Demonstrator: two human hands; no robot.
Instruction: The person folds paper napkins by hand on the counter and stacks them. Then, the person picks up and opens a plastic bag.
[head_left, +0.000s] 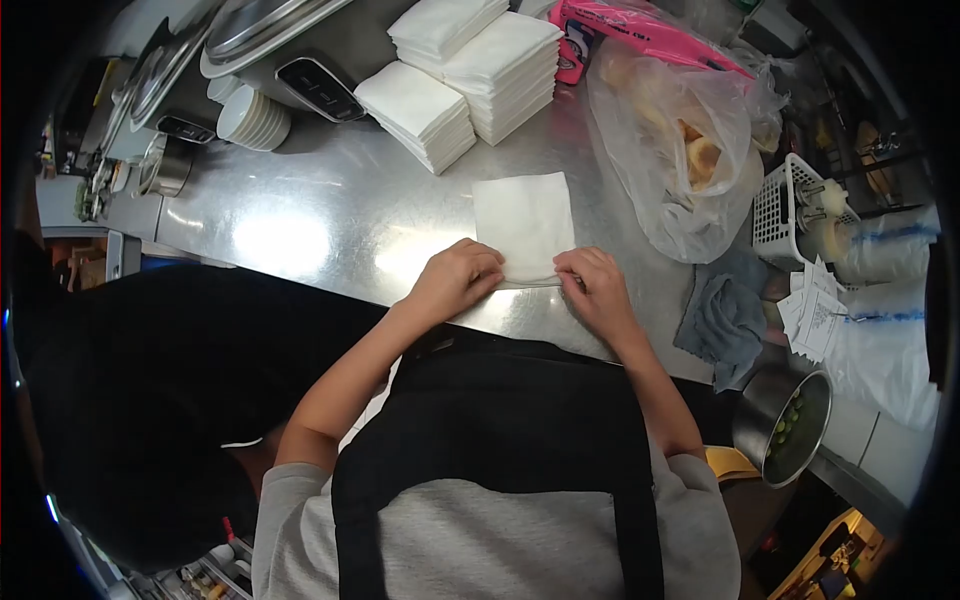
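Note:
A white square napkin (522,222) lies flat on the steel counter in front of me, its near edge looking folded or layered. My left hand (465,277) pinches the near left corner with curled fingers. At the near right corner, my right hand (597,285) has its thumb and fingers closed on the same edge. Just beyond the napkin stand stacks of folded white napkins (500,75), one lower stack (420,115) closest to my left hand.
Left are small white bowls (254,118) and a lidded steel warmer (275,40). On the right lie a plastic bag of bread (690,160), a pink package (650,30), a grey-blue cloth (725,315), a white basket (785,215) and a steel bowl (750,415). A person in black (180,370) stands left.

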